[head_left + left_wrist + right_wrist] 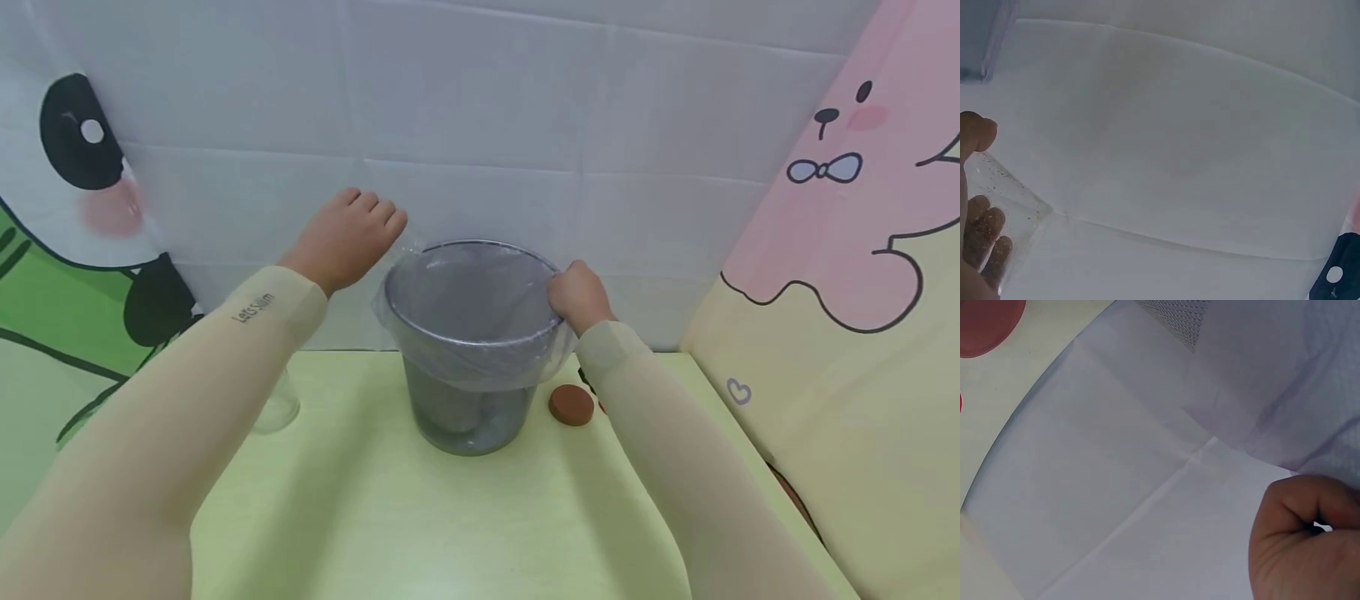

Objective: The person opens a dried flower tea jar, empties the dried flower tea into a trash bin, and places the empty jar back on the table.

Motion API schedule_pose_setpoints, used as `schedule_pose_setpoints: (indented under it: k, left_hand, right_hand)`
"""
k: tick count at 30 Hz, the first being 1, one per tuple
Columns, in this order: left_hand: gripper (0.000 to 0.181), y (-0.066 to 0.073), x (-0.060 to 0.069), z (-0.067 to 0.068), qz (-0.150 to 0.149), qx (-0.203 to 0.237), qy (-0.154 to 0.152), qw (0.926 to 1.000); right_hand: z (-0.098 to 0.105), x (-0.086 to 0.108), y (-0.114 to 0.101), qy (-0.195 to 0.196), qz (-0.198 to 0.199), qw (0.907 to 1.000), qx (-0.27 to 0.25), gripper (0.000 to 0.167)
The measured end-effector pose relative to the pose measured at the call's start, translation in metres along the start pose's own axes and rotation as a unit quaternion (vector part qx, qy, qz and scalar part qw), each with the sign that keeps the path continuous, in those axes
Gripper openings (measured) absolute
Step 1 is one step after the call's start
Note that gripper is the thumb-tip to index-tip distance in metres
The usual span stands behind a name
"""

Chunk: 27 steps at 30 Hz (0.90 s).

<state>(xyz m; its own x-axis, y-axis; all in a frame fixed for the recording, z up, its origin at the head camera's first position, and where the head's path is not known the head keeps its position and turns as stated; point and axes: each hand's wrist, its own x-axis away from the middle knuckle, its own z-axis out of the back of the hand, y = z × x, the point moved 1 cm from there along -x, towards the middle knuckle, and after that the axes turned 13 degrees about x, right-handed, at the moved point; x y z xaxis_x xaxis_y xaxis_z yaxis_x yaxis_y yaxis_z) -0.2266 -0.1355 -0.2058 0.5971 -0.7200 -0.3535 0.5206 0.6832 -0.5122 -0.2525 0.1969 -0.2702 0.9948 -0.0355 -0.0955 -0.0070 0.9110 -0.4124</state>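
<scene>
A grey trash bin [472, 417] stands upright on the table, a thin translucent liner [480, 367] folded over its rim. On the bin's right side, my right hand [579, 296] grips the rim and liner; in the right wrist view, that hand [1304, 540] is curled at the liner's [1272, 375] edge. My left hand [352, 237] is raised beside the left rim, knuckles up. Between its thumb and bent fingers, the left wrist view shows a clear plastic bag [1029, 215] with brown specks. Much of this bag is out of that view.
Right of the bin lies a round brown lid [572, 405], with a dark item partly hidden behind my right forearm. A clear jar [279, 404] stands behind my left forearm. A white sheet [465, 100] hangs close behind the bin, with printed cartoon figures at both sides.
</scene>
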Motion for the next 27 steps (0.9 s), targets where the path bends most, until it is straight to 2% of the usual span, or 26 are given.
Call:
schedule_pose_setpoints:
  k: [6,8,9,11,14,16,18,20,24,26,27]
  left_hand:
    - [0.025,-0.005,0.013,-0.004,0.035,0.039,0.056,0.9970]
    - [0.031,-0.005,0.019,-0.006,0.073,0.069,0.067,0.9927]
    - [0.036,-0.005,0.021,-0.006,0.100,0.091,0.071,0.9882]
    - [0.052,-0.004,0.027,-0.006,0.162,0.143,0.071,0.9738]
    - [0.067,0.001,0.033,-0.006,0.244,0.224,0.070,0.9409]
    - [0.070,0.003,0.036,-0.008,0.286,0.270,0.070,0.9169]
    - [0.070,0.006,0.039,-0.010,0.319,0.318,0.075,0.8896]
    - [0.071,0.010,0.044,-0.011,0.348,0.369,0.082,0.8582]
    - [0.074,0.021,0.056,-0.014,0.397,0.463,0.103,0.7857]
    - [0.078,0.026,0.063,-0.017,0.414,0.493,0.118,0.7561]
    - [0.080,0.028,0.066,-0.018,0.421,0.503,0.128,0.7438]
  right_hand:
    - [-0.002,-0.002,0.001,0.003,0.002,1.0000,-0.001,0.051]
    - [-0.002,-0.001,0.000,0.005,0.002,1.0000,-0.001,0.051]
    - [-0.002,-0.001,0.000,0.004,0.002,1.0000,0.000,0.051]
    - [-0.001,0.000,0.000,0.004,0.001,1.0000,-0.001,0.052]
    - [0.001,0.002,0.002,0.004,-0.002,1.0000,-0.003,0.052]
    - [0.001,0.002,0.004,0.005,-0.004,1.0000,-0.004,0.051]
    - [0.001,0.002,0.007,0.006,-0.006,1.0000,-0.005,0.051]
    - [0.001,0.002,0.009,0.007,-0.010,0.9999,-0.008,0.051]
    - [0.003,0.006,0.007,-0.001,-0.004,0.9998,-0.020,0.050]
    - [0.005,0.007,0.005,-0.011,0.000,0.9996,-0.026,0.051]
    - [0.006,0.007,0.004,-0.014,0.002,0.9995,-0.028,0.051]
